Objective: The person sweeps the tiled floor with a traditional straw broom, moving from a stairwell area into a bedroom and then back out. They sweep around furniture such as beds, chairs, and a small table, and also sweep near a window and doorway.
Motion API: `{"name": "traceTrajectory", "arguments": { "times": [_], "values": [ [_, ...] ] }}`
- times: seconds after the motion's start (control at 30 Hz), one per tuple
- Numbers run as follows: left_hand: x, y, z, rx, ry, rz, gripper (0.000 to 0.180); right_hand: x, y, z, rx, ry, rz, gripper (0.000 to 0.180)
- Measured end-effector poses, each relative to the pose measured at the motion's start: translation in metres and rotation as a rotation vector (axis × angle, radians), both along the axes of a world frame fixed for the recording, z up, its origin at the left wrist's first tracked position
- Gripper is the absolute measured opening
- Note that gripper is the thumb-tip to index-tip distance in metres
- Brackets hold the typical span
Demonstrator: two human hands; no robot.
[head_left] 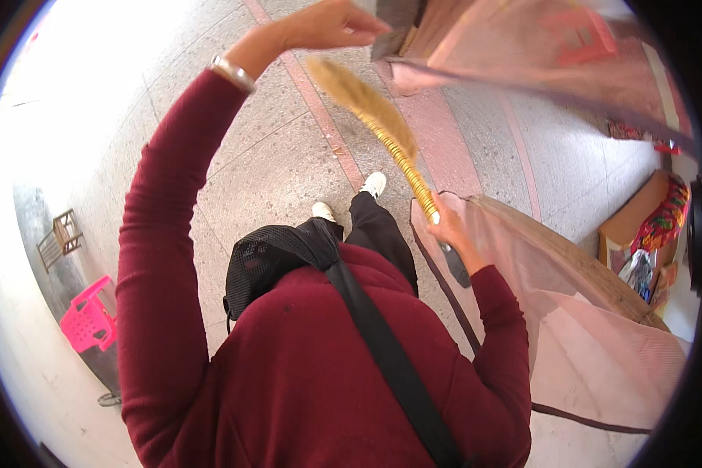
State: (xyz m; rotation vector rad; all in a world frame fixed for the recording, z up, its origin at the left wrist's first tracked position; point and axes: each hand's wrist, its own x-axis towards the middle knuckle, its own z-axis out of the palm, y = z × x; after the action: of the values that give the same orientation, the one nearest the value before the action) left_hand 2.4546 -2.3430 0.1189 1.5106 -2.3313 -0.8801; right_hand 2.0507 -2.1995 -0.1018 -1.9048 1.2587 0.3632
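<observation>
My right hand [448,226] grips a hand broom [402,160] by its gold-ringed handle. The broom's tan bristles [359,93] slant up and to the left over the floor. My left hand [327,25] is raised at the top, its fingers curled; what they hold, if anything, does not show. Its fingertips reach the near edge of a blurred pinkish mesh sheet [491,47] at the upper right, and I cannot tell if they touch it. Another pink mesh panel with a dark border [577,335] spreads beside and below my right hand.
A wooden bar [554,246] runs along the lower mesh. Farther right stands a cardboard box [639,214] with colourful stuff by it. At left are a pink plastic basket-like item [90,318] and a small wooden chair [64,234]. Speckled tiles [257,148] with pink strips form the floor.
</observation>
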Motion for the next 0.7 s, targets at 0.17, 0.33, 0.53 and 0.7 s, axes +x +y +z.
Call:
{"name": "traceTrajectory", "arguments": {
  "times": [0.17,0.33,0.53,0.7],
  "values": [
    [0.073,0.141,-0.045,-0.036,0.197,0.391,0.038,0.048,-0.018,-0.036,0.000,0.048,-0.087,0.090],
    [0.132,0.308,-0.086,0.206,0.363,0.854,0.042,0.105,0.050,-0.043,0.178,-0.037,0.025,0.092],
    [0.127,0.494,-0.149,0.272,0.531,1.373,0.039,0.134,0.128,-0.033,0.388,-0.101,0.346,0.088],
    [0.089,0.590,-0.184,0.472,0.737,1.578,0.039,0.182,0.145,0.004,0.527,-0.261,0.416,0.078]
  ]
}}
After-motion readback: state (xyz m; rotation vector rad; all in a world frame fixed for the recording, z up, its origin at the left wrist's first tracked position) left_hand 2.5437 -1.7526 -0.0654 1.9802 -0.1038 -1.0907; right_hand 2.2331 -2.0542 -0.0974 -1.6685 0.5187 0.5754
